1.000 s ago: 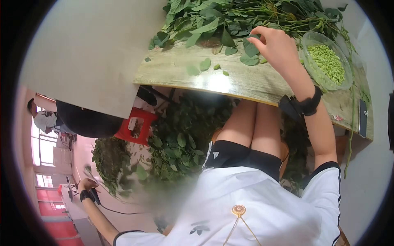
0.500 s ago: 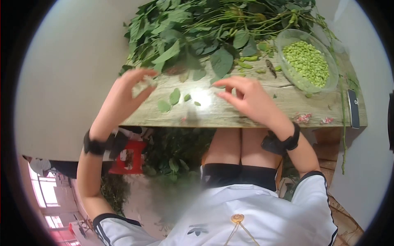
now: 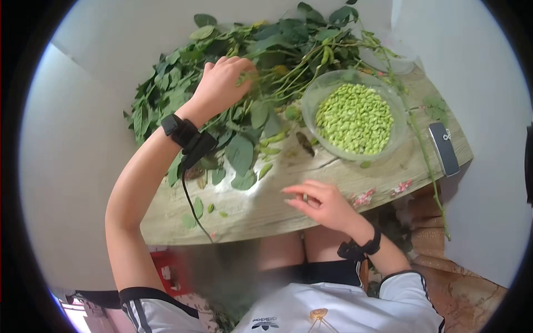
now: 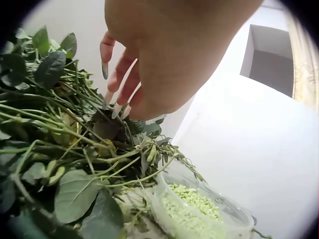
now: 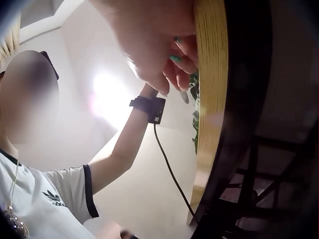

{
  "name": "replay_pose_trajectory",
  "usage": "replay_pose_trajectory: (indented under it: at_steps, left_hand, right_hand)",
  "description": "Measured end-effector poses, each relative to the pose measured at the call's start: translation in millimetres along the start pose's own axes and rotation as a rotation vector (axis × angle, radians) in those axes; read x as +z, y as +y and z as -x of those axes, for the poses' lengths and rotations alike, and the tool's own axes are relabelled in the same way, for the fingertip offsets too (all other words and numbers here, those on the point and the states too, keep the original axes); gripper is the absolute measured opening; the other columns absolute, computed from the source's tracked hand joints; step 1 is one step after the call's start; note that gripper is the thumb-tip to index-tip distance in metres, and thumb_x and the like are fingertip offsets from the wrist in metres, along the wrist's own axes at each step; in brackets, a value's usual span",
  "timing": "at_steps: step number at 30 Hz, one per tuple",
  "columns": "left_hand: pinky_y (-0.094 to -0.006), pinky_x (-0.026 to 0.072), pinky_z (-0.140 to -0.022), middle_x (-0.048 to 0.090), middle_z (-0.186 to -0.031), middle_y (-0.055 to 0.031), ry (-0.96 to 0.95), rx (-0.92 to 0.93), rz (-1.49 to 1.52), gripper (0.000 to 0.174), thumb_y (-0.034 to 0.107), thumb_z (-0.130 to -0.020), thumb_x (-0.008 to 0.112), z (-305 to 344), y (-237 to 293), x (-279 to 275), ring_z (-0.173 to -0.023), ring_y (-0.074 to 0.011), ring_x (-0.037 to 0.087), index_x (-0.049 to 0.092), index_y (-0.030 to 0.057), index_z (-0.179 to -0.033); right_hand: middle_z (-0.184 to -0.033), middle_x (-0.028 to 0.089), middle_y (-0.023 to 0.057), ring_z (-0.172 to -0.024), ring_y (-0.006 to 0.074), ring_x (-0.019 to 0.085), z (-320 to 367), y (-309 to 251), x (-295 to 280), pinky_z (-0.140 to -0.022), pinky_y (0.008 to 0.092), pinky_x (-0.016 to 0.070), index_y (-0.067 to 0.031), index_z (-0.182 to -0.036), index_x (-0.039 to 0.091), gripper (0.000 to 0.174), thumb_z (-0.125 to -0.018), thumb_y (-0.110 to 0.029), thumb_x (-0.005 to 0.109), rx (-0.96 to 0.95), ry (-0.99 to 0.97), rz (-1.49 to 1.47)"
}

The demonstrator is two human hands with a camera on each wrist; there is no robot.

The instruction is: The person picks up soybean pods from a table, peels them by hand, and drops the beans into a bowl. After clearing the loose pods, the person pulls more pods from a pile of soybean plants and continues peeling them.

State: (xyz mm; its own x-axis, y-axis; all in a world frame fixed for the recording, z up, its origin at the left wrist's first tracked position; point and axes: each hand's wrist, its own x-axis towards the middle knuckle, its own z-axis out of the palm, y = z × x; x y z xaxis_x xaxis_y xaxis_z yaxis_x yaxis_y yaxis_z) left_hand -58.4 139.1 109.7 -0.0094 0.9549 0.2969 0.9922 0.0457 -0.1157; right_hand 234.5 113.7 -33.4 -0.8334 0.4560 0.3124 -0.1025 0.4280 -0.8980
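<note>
My left hand [image 3: 222, 83] reaches over a heap of leafy bean plants [image 3: 166, 83] at the back of the table. In the left wrist view its fingers [image 4: 122, 74] hang down, loosely bent, just above the tangled stems [image 4: 75, 134], with nothing seen between them. Near the table's front edge hovers my right hand [image 3: 322, 205], its fingers relaxed and holding nothing visible. A clear plastic bowl [image 3: 311, 105] of shelled green beans [image 3: 355, 119] stands right of the heap. Green pods [image 3: 270, 150] and loose leaves [image 3: 240, 152] lie in front of the plants.
A phone [image 3: 444, 149] lies at the table's right end. One long stem [image 3: 427, 161] droops over the front edge. A black cable [image 3: 190, 197] runs down from the left wrist strap. Under the table stands a red stool [image 3: 166, 272]. White walls [image 3: 83, 139] border the table.
My left hand came up from low on the left, away from the table, and swung over the plant heap. My right hand drew back toward the front edge. The head view shifted.
</note>
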Motion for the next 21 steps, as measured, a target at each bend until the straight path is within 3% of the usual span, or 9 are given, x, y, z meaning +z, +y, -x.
replay_pose_trajectory:
  at_steps: [5, 7, 12, 15, 17, 21]
  left_hand:
    - [-0.0439, 0.033, -0.101, 0.063, -0.118, -0.0066, 0.107, 0.076, -0.048, 0.028, 0.025, -0.088, 0.063, -70.3, 3.3, 6.6, -0.115, -0.0263, 0.052, 0.064, 0.0139, -0.114]
    - [-0.0442, 0.0321, -0.102, 0.063, -0.119, -0.0064, 0.054, 0.085, -0.062, 0.029, 0.025, -0.088, 0.063, -96.7, 14.0, 8.3, -0.116, -0.0265, 0.051, 0.064, 0.0141, -0.114]
    - [-0.0442, 0.0321, -0.097, 0.066, -0.111, -0.0044, -0.054, 0.143, -0.084, 0.031, 0.027, -0.088, 0.062, -156.0, 40.7, 37.2, -0.111, -0.026, 0.055, 0.064, 0.0152, -0.117]
    - [-0.0443, 0.0327, -0.091, 0.067, -0.101, -0.0038, -0.021, 0.173, -0.156, 0.03, 0.032, -0.087, 0.066, -175.9, 56.0, 60.4, -0.104, -0.0252, 0.058, 0.062, 0.012, -0.109]
    - [-0.0457, 0.0325, -0.088, 0.067, -0.087, -0.0024, -0.002, 0.163, -0.241, 0.029, 0.037, -0.086, 0.069, -189.0, 63.9, 71.8, -0.097, -0.0246, 0.06, 0.062, 0.0106, -0.095]
    - [-0.0491, 0.0318, -0.087, 0.069, -0.079, -0.0058, -0.068, 0.128, -0.238, 0.029, 0.039, -0.086, 0.067, -203.1, 60.1, 82.9, -0.092, -0.0282, 0.063, 0.07, 0.0109, -0.08]
  right_hand:
    - [-0.078, 0.057, 0.0021, -0.058, 0.0079, 0.046, 2.2, 10.6, -1.2, -0.054, 0.0233, 0.0388, -0.0082, -0.113, 0.071, 0.024, -0.088, -0.011, 0.07, 0.058, 0.081, -0.151]
    - [-0.078, 0.06, 0.0038, -0.064, 0.01, 0.054, 1.3, 7.3, -3.4, -0.058, 0.0247, 0.0443, -0.0083, -0.11, 0.071, 0.022, -0.088, -0.012, 0.071, 0.077, 0.072, -0.142]
    - [-0.079, 0.062, 0.0058, -0.066, 0.0152, 0.058, 2.6, 13.5, -0.5, -0.06, 0.0286, 0.0473, -0.0077, -0.11, 0.071, 0.023, -0.088, -0.012, 0.071, 0.002, 0.095, -0.171]
    - [-0.082, 0.062, 0.0111, -0.07, 0.025, 0.063, 4.6, 16.2, -0.9, -0.066, 0.0348, 0.0504, -0.0051, -0.111, 0.069, 0.024, -0.088, -0.012, 0.07, -0.055, 0.081, -0.213]
    - [-0.086, 0.063, 0.0128, -0.072, 0.0273, 0.064, 5.1, 18.5, -2.3, -0.067, 0.0362, 0.0513, -0.0029, -0.109, 0.067, 0.022, -0.091, -0.015, 0.067, -0.084, 0.082, -0.218]
    - [-0.092, 0.063, 0.0157, -0.076, 0.0333, 0.065, 5.9, 18.2, -7.0, -0.07, 0.0398, 0.0526, 0.0002, -0.107, 0.065, 0.023, -0.094, -0.019, 0.063, -0.095, 0.055, -0.232]
